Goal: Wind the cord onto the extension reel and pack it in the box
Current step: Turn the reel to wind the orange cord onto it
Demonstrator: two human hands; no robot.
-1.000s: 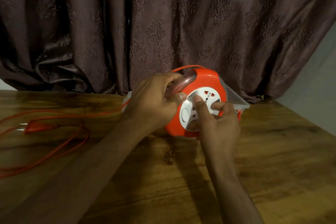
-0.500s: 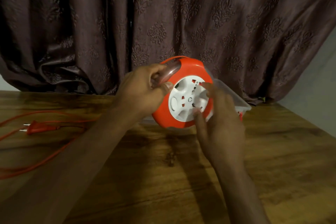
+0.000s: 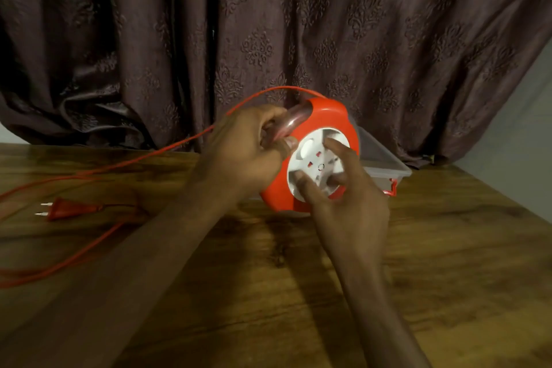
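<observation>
Two hands hold an orange extension reel (image 3: 310,158) above the wooden surface (image 3: 448,248).
The left hand (image 3: 242,152) grips the reel's clear handle; the right hand (image 3: 343,188) has curled fingertips on its white socket face. The cord (image 3: 143,158) trails left of the reel; a clear box (image 3: 385,158) sits behind.

I had just the one view to work from, the head camera, worn by the person and looking forward and down across the wooden table (image 3: 448,263). It sat close: both forearms entered from the bottom edge and the left hand (image 3: 239,152) and right hand (image 3: 343,194) met on the orange reel (image 3: 328,116) near the centre of the frame. The wide lens bent the table's far edge and took in the brown curtain (image 3: 268,24) filling the upper half, straight ahead. With no second view, there was no shared part of the scene to compare.
</observation>
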